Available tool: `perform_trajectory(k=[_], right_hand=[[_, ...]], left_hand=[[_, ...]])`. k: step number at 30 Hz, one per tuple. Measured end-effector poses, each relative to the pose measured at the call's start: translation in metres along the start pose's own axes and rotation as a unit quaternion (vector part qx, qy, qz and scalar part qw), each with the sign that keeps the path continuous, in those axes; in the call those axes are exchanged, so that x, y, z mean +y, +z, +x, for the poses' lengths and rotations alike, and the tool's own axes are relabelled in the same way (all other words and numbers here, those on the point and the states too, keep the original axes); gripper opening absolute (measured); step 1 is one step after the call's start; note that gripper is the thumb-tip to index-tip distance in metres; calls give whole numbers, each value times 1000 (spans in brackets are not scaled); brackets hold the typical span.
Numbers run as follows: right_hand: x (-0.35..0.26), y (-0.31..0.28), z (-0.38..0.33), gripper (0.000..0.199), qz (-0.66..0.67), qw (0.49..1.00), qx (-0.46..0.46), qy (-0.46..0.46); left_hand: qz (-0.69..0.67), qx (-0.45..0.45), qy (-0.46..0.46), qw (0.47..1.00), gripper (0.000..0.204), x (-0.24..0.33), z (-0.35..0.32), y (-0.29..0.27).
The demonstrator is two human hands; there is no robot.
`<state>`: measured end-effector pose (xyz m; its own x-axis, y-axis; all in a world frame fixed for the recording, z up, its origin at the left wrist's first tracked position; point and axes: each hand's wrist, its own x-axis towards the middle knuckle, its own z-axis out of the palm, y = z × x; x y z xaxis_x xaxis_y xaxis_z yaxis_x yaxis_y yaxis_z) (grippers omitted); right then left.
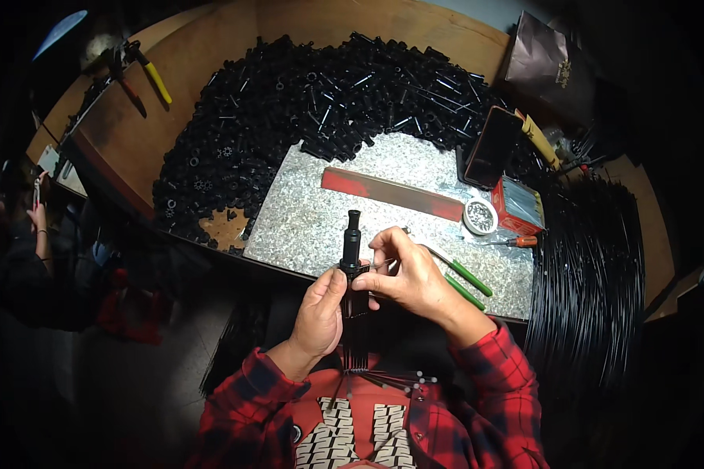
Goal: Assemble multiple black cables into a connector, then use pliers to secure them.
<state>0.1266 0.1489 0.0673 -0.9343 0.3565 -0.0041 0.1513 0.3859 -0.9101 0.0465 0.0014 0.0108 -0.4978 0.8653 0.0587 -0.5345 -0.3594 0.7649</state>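
Observation:
In front of my chest, an upright black stepped tube with thin black ribs hanging below it looks like part of an umbrella frame. My left hand is closed around its lower part, thumb against the collar. From the other side my right hand pinches a thin dark rod at the collar; the fingertips partly hide it. Lower down, several ribs with pale round tips fan out toward my lap. Just beyond my right wrist, green-handled pliers lie on the speckled board.
A large heap of black plastic parts fills the wooden bin. On the board lie a red-brown bar, a white dish of small bits and a red box. A phone leans behind; long black rods hang right. Another person's hand shows far left.

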Motion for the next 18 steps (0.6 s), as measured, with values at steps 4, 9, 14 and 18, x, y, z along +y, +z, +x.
perform_trajectory(k=[4, 9, 14, 18], right_hand=[[29, 19, -13, 33, 160, 986, 41, 17], [29, 34, -16, 26, 278, 957, 17, 86], [20, 32, -21, 20, 269, 958, -20, 96], [21, 35, -20, 17, 256, 963, -32, 74]], left_hand=[[45, 23, 16, 999, 40, -2, 0, 0], [44, 44, 44, 997, 40, 2, 1, 1], [14, 19, 26, 999, 42, 3, 2, -3], [-68, 16, 2, 998, 39, 6, 2, -3]])
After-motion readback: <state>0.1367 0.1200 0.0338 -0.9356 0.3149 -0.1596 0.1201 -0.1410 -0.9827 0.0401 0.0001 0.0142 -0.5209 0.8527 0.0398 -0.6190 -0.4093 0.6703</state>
